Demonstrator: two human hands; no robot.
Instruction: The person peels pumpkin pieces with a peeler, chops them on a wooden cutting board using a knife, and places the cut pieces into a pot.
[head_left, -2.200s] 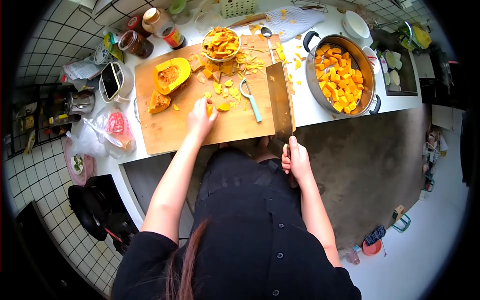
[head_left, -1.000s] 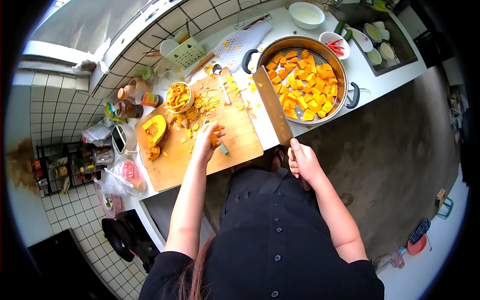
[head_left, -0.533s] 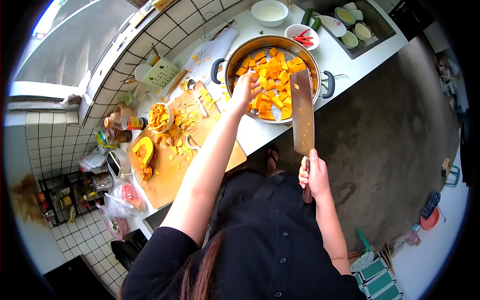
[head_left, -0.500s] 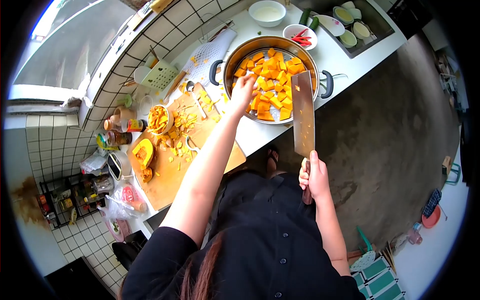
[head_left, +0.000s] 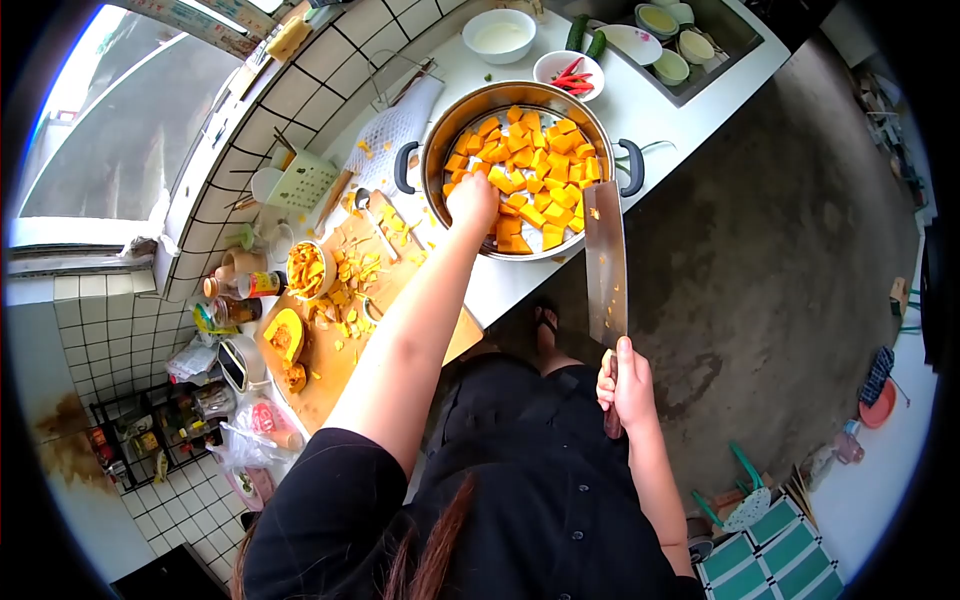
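My right hand (head_left: 630, 384) is closed round the handle of a cleaver (head_left: 606, 268), whose broad blade points away from me beside the pot's near right edge. Bits of orange flesh stick to the blade. My left hand (head_left: 473, 203) reaches over the near left rim into a steel steamer pot (head_left: 436, 180) with two black handles. Its fingers are down by the pumpkin chunks (head_left: 540, 158) and hidden behind the back of the hand. The chunks lie spread over the pot's perforated tray.
Left of the pot, a wooden cutting board (head_left: 425, 325) carries pumpkin peelings, a cut pumpkin piece (head_left: 285, 335), a bowl of scraps (head_left: 310, 268) and a spoon (head_left: 378, 228). Behind the pot stand a bowl of red chillies (head_left: 568, 76), a white bowl (head_left: 499, 37) and a sink (head_left: 708, 82) with dishes.
My left hand has lowered into the pot, its fingers now out of sight among the chunks. The cleaver has dropped slightly toward me, still in my right hand. The view has shifted a little.
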